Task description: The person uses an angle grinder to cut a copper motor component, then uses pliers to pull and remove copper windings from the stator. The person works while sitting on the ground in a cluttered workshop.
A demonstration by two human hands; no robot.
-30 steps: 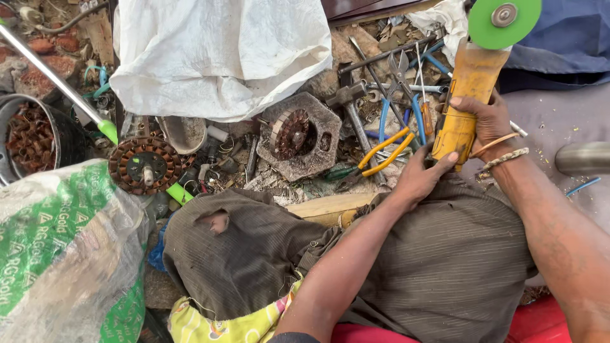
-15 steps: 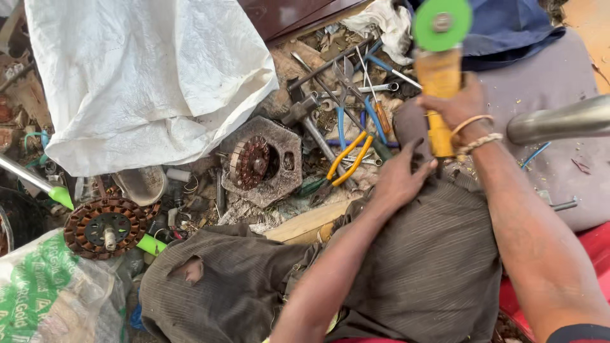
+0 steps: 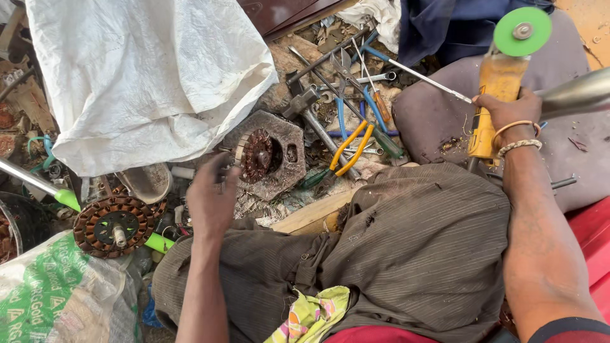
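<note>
My right hand (image 3: 508, 114) grips a yellow angle grinder (image 3: 495, 95) with a green disc (image 3: 522, 31), held upright above a grey cushion (image 3: 432, 114). My left hand (image 3: 213, 197) is stretched out over the scrap pile with fingers apart, holding nothing. It hovers close to a grey motor housing (image 3: 267, 155) that holds a rusty wound core. A round copper-wound stator (image 3: 114, 225) lies further left. My knees in brown striped trousers (image 3: 394, 254) fill the lower middle.
A white sack (image 3: 140, 76) covers the upper left. Yellow-handled pliers (image 3: 349, 149), wrenches and screwdrivers (image 3: 375, 101) lie in a pile at the centre top. A green printed bag (image 3: 44, 298) sits at the lower left. A shiny metal tube (image 3: 578, 95) enters from the right.
My left hand has left the grinder's handle and swung left across my knee toward the motor housing. My right hand keeps hold of the grinder. The view has shifted.
</note>
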